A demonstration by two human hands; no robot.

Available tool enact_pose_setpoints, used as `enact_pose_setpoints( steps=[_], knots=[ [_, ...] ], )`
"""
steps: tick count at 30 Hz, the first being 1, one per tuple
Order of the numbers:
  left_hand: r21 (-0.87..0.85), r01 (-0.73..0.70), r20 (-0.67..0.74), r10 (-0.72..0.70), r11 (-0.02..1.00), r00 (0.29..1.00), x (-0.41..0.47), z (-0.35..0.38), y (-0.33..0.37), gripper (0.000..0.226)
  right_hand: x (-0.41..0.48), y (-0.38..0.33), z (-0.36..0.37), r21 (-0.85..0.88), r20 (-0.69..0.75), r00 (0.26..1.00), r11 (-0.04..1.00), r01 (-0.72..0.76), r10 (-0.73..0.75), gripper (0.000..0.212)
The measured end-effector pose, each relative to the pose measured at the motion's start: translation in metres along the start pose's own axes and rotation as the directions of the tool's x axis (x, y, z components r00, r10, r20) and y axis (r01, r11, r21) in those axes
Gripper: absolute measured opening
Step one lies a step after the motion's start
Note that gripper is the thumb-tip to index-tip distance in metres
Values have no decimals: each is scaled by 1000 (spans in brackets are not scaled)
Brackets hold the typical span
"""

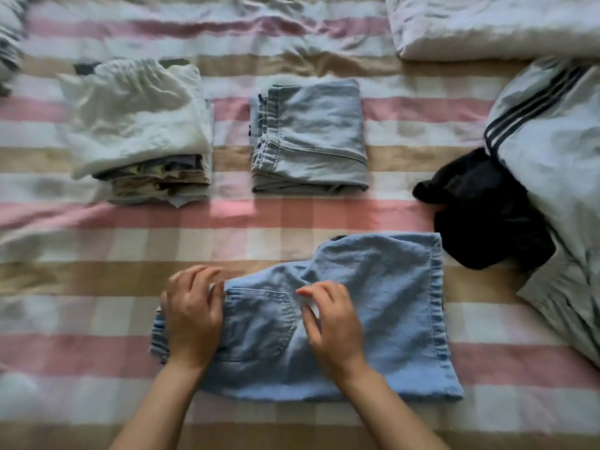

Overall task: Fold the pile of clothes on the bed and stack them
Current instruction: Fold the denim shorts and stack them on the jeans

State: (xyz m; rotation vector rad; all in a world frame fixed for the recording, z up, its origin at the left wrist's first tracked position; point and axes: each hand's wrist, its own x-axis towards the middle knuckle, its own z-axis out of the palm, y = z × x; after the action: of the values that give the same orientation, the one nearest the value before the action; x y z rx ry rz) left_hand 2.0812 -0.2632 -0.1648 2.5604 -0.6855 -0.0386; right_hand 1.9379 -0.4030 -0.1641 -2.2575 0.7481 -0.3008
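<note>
Low down, at 6 o'clock on the striped bed (97, 254): blue denim garment (389, 319) spread flat, pocket upward. Left hand (191, 316) curled round its 9 o'clock edge, gripping; right hand (331, 319) mid-cloth, fingers bent, pinching a fold just beside the pocket. At 11 o'clock, white-topped stack (136, 118); at 12, folded denim stack (311, 134), well apart. At 3 o'clock, black garment (487, 216) touching grey striped jacket (552, 141), both unfolded.
</note>
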Motion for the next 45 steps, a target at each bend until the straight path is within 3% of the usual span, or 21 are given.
enact_pose_setpoints(
  steps=[3,6,11,14,17,20,22,25,27,29,31,33,36,40,43,45],
  knots=[
    [10,252,-10,-251,968,968,-22,-20,-46,29,-7,-30,31,19,88,995,999,48,-49,20],
    [-231,456,116,-441,860,890,-41,-26,-70,23,-18,-49,59,-17,183,979,996,93,-89,22],
    [-376,562,352,-447,737,822,-54,-28,-79,25,-31,-50,91,-186,334,941,982,19,45,48],
    [-392,587,420,-430,708,799,-50,-29,-80,17,-37,-48,97,-271,359,933,960,64,39,50],
    [-499,566,445,-366,656,817,-47,-33,-79,16,-41,-49,98,-318,292,956,942,106,-9,48],
    [-499,490,382,-327,715,865,-55,-36,-82,15,-39,-46,88,-416,302,952,891,181,-53,44],
    [-438,514,385,-363,737,848,-59,-35,-88,11,-35,-38,79,-509,357,932,823,251,-63,48],
    [-340,578,432,-423,742,797,-45,-32,-95,27,-27,-21,68,-517,403,903,777,358,-148,50],
    [-415,576,387,-437,704,812,-28,-32,-92,37,-19,-14,64,-476,385,905,801,362,-180,49],
    [-474,585,406,-426,658,808,-12,-28,-88,52,-12,-11,62,-471,366,920,824,314,-141,52],
    [-375,565,436,-397,735,807,-6,-19,-87,61,-6,-3,63,-499,354,934,837,225,-40,62],
    [-311,505,424,-358,805,832,-7,-12,-90,56,-3,11,68,-550,367,924,827,118,112,68],
    [-326,477,363,-358,816,860,-10,-8,-94,45,1,21,75,-619,384,898,781,80,213,71],
    [-307,504,377,-383,807,843,-12,-10,-92,41,3,2,68,-562,367,899,827,9,240,66],
    [-368,667,539,-435,648,721,-16,-19,-88,43,-9,-27,60,-295,214,971,954,-42,109,48],
    [-386,748,647,-420,540,637,-19,-29,-84,48,-22,-51,60,-82,182,981,995,-48,62,37]
  ],
)
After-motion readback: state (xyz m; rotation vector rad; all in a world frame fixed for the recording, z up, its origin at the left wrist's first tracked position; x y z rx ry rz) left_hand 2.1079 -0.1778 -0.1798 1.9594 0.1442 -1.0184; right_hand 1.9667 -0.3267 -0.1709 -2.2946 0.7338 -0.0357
